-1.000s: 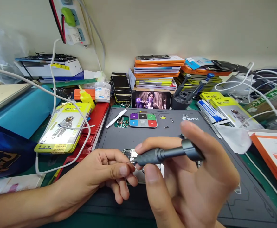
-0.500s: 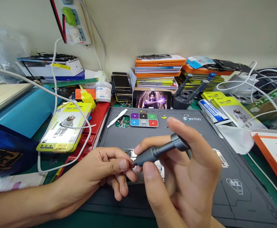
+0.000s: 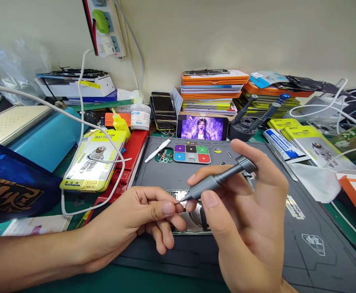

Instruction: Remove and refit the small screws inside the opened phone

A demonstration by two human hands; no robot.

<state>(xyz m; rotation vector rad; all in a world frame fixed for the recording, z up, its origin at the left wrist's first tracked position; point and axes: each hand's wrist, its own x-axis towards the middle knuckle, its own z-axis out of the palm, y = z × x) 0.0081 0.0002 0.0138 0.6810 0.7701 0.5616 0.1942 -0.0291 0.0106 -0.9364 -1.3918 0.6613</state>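
Observation:
My right hand (image 3: 245, 207) grips a grey precision screwdriver (image 3: 210, 184) by its knurled barrel, with the index finger bent over the cap at the far end. The driver slants down to the left. Its thin bit runs into the pinched thumb and forefinger of my left hand (image 3: 153, 211); whether a tiny screw sits there too is hidden. The other left fingers are loosely curled. Behind and beneath both hands lies an opened phone (image 3: 193, 224) with its inner parts showing, partly covered by the fingers.
A dark work mat (image 3: 153, 175) carries a coloured screw tray (image 3: 192, 154), a white plastic spudger (image 3: 157, 150) and small parts. A propped phone (image 3: 202, 127) plays video beside a screwdriver stand (image 3: 242, 128). Battery boxes (image 3: 94, 160), a white cable (image 3: 83, 101) and stacked boxes (image 3: 213, 95) surround the mat.
The whole view has shifted, so most things stand further right. My right hand has drawn the screwdriver slightly back, and more of its bit shows at my left fingertips.

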